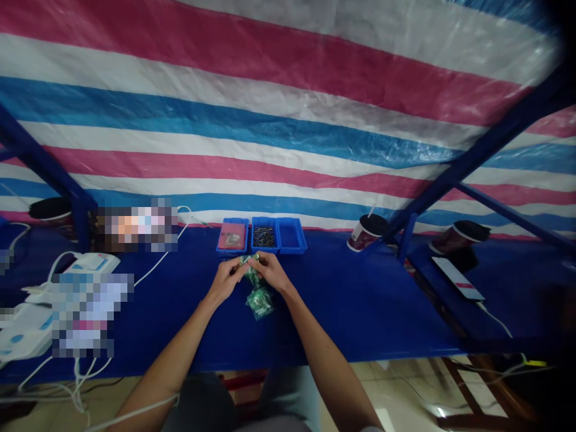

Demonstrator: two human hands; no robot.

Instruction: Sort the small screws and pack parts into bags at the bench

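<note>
Both of my hands meet over the middle of the blue table, just in front of the blue trays. My left hand (pixel 226 277) pinches the left side of a small green-printed clear plastic packet (pixel 252 276). On its right side the fingers of my right hand (pixel 270 270) are closed on the same packet. Part of the packet is hidden behind the fingers, and its contents are too small to make out. Just below it, nearer to me, another green-printed plastic packet (pixel 260 302) lies on the table, close to or touching the held one.
Behind my hands stand a blue tray with a pink item (pixel 233 234), a tray of dark screws or nails (pixel 263 236) and a third blue tray (pixel 291 235). A lidded cup (pixel 366 233) stands right. Power strips (pixel 27 330) and cables lie left; a phone (pixel 458 278) lies far right.
</note>
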